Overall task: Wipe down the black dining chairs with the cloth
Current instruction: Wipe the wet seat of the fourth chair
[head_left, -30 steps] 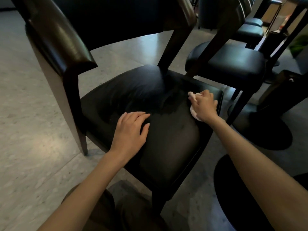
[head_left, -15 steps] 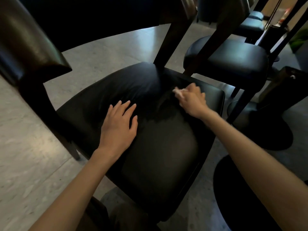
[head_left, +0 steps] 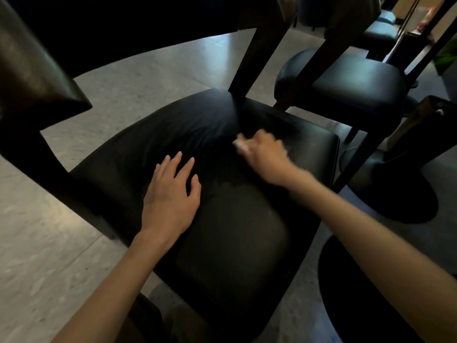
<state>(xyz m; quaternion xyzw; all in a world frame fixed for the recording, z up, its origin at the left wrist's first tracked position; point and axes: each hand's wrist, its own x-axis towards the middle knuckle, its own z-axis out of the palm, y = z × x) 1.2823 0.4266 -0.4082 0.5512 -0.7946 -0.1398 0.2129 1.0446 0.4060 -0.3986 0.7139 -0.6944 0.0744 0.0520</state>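
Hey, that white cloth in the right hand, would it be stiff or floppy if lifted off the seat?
Probably floppy: the cloth is bunched small under the right hand, with only a blurred edge showing. Likely light, since that hand alone holds it. It should slide easily on the seat, whose smooth surface shines.

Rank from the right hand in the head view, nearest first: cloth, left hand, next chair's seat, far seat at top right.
1. The cloth: gripped in the right hand itself, at its fingertips.
2. The left hand, flat on the same seat to the left, and the next chair's seat, behind and to the right: too close to call.
3. The far seat: top right, beyond both.
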